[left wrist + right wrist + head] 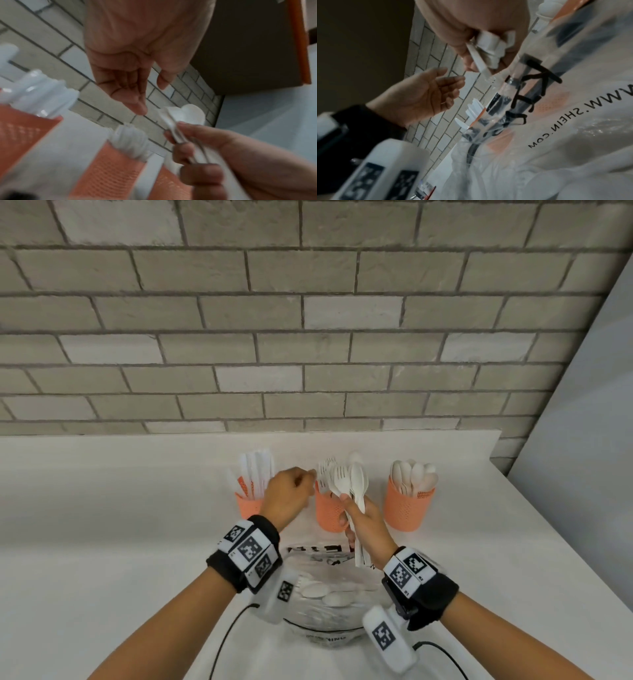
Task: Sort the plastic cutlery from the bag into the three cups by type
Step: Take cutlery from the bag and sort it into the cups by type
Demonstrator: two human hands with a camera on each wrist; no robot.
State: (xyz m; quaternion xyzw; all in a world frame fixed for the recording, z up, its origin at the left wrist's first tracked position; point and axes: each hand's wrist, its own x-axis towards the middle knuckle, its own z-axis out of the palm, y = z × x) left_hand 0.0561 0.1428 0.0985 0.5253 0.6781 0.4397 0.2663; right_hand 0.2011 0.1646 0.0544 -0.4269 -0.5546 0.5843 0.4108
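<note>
Three orange cups with a perforated mesh wall stand in a row near the back edge of the white desk (102, 525): knife cup (247, 505), fork cup (329, 513), spoon cup (407, 510). The right hand (364, 522) grips a bundle of smooth white forks and spoons (349, 479) over the fork cup. The left hand (287, 494) has relaxed, empty fingers (135, 97). The clear crinkled bag (322, 604) lies near the front edge

Both forearms are bare, with no sleeves. Each wrist wears a black fabric band (239, 568) carrying white blocks printed with black square-patterned markers (407, 571). A white camera housing (388, 637) with a marker hangs under each wrist, trailing a thin black cable (224, 642).
</note>
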